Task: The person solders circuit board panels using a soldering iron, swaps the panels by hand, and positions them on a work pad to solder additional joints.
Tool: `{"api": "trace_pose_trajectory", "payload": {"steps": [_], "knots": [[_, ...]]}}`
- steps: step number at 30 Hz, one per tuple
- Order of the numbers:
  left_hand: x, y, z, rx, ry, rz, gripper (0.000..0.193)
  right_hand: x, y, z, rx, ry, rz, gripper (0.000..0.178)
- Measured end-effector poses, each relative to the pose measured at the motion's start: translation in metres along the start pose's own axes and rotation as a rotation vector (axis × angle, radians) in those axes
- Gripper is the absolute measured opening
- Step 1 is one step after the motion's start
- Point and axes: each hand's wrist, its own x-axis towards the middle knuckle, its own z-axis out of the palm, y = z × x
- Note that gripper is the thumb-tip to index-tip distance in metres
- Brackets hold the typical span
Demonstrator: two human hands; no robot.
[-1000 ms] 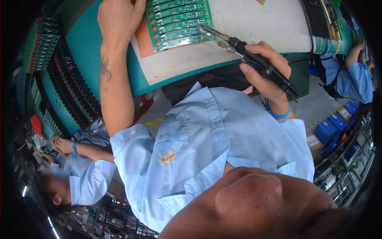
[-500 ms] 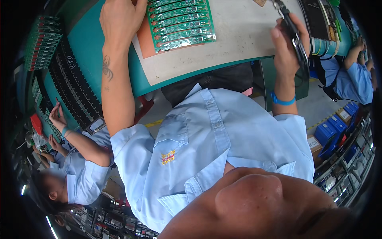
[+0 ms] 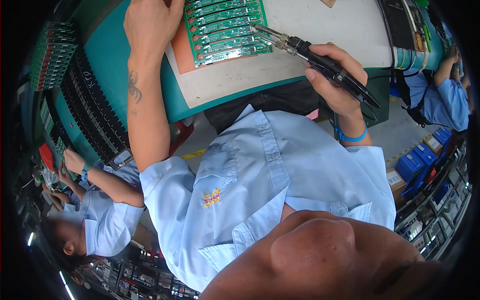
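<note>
A green circuit board panel (image 3: 227, 32), made up of several narrow strips side by side, lies on an orange-brown sheet (image 3: 184, 54) at the top middle. At its left edge is my left hand (image 3: 150, 25), back up; its fingers are hidden or cut off by the upper edge. My right hand (image 3: 340, 75) is closed around the black handle of a soldering iron (image 3: 327, 65) with a thin metal feed tube beside its tip. The tip points left, over the right part of the panel; whether it touches cannot be made out.
A light grey mat (image 3: 310, 30) covers the green bench (image 3: 107, 37). Black slotted strips (image 3: 92, 95) and a stack of circuit boards (image 3: 54, 55) stand at left, near a co-worker's arm (image 3: 115, 187). Cables and tools (image 3: 412, 30) lie at the far right.
My right hand has swung the soldering iron left and down, bringing its tip from the mat's far right over the panel. My left hand stays nearly still. The co-worker's hand at left has moved.
</note>
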Motion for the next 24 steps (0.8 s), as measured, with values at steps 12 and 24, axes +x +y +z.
{"api": "trace_pose_trajectory", "payload": {"steps": [12, 24], "knots": [[-0.001, -0.004, 0.006, -0.035, 0.090, 0.045, 0.033, 0.004, -0.001, -0.001, -0.019, -0.012, -0.013, 0.044], [-0.009, 0.014, -0.009, -0.097, 0.051, -0.014, 0.033, 0.010, -0.008, 0.003, 0.014, 0.105, -0.036, 0.043]]}}
